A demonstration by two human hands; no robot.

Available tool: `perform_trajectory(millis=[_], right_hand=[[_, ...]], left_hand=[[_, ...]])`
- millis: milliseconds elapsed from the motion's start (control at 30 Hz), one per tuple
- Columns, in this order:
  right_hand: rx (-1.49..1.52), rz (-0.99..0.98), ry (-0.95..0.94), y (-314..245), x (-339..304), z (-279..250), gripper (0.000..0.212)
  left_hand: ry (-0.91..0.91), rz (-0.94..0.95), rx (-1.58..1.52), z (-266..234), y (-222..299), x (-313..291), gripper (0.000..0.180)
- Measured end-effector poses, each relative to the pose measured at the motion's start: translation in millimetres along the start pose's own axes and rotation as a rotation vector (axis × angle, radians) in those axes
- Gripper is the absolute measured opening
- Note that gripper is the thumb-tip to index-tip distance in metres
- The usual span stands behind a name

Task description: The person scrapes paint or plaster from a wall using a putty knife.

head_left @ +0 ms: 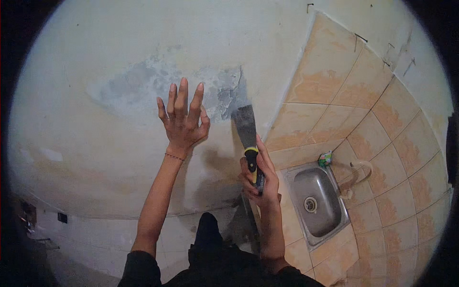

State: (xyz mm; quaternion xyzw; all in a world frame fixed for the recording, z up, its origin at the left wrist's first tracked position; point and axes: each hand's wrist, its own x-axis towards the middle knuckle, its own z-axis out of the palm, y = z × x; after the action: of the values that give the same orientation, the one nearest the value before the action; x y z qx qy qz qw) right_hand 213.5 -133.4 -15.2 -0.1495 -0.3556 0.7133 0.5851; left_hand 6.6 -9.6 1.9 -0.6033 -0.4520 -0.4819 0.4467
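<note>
R hand gripping scraper by hdl, blade on wall at R end of grey peeled patch. L hand splayed over patch's lower edge, nothing visible in it. Steel sink off to R

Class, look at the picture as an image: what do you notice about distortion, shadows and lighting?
Head view: fisheye distortion bends the wall tiles toward the rim, with black corners; head view: a soft dark shadow lies on the painted wall left of the right hand and scraper; head view: the lower left is dim, small items there unclear.
</note>
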Motion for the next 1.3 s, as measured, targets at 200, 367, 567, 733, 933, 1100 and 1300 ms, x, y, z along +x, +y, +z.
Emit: perform_trajectory(millis=[200,367,567,733,933,1100,1300], right_hand=[[0.68,0.216,-0.172,9,18,-20,0.053],[1.059,0.24,-0.337,17,31,-33,0.038],[1.106,0.263,-0.308,4,29,-23,0.028],[1.122,0.215,-0.348,-6,39,0,0.029],[1.084,0.227,-0.383,1,42,-8,0.025],[0.948,0.213,-0.324,-12,42,5,0.024],[0.947,0.181,-0.365,1,47,-7,0.03]], left_hand=[[0.0,0.021,0.023,0,-1,0,0.059],[0.042,0.038,-0.003,3,1,5,0.058],[0.055,0.028,-0.025,4,3,4,0.057],[0.056,0.035,0.005,3,0,3,0.057],[0.047,0.035,0.011,3,1,3,0.057],[0.039,0.02,0.009,1,-1,2,0.057],[0.038,0.032,0.0,1,3,5,0.059]])
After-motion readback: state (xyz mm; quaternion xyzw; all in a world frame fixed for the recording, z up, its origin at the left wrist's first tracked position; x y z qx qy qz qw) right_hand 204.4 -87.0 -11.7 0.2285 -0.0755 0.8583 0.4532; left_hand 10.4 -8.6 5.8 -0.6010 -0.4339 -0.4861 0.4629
